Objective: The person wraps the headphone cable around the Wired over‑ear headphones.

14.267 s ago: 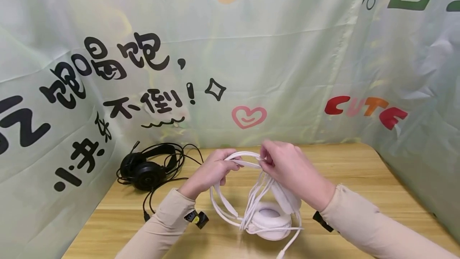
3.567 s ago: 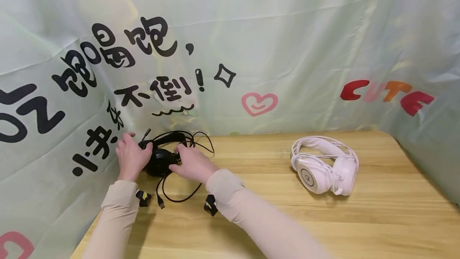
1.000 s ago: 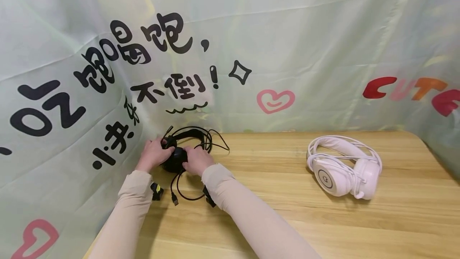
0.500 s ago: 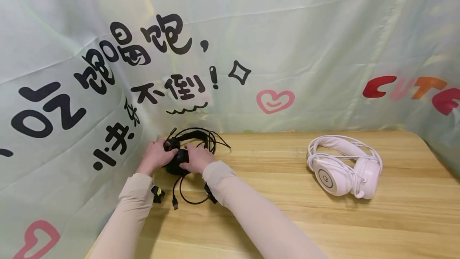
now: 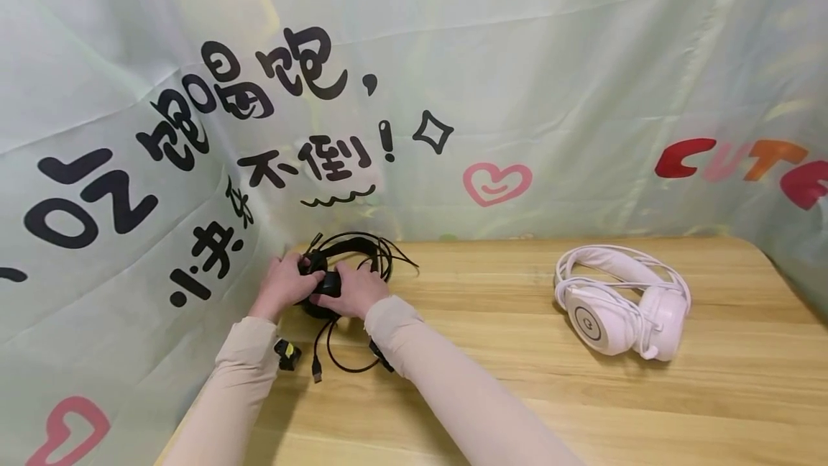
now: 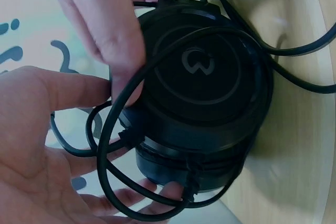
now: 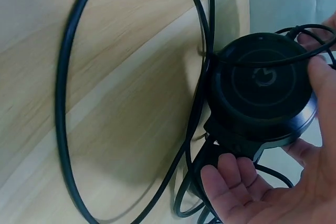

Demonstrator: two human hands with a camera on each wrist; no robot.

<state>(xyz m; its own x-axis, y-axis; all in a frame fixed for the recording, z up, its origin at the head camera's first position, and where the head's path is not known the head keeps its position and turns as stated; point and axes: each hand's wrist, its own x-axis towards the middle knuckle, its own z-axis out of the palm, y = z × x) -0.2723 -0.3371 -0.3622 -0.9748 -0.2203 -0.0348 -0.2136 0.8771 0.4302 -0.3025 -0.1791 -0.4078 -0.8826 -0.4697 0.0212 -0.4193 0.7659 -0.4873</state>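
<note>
A black headset with a thin boom microphone lies at the back left of the table. My left hand grips its left side, thumb on an ear cup and fingers round behind. From the right, my right hand holds the same ear cup. In the left wrist view, black cable loops over the ear cup. Curled fingers lie under the cup in the right wrist view. The headband stands behind, partly hidden by cable loops.
White headphones, wrapped in their own white cable, lie on the right of the wooden table. A USB plug trails in front of the black headset. Printed cloth hangs close behind and at the left.
Earlier both hands held the white headphones and cable at the centre; these now lie at the right. Both hands have moved onto the black headset, which has lately shifted slightly right and nearer.
</note>
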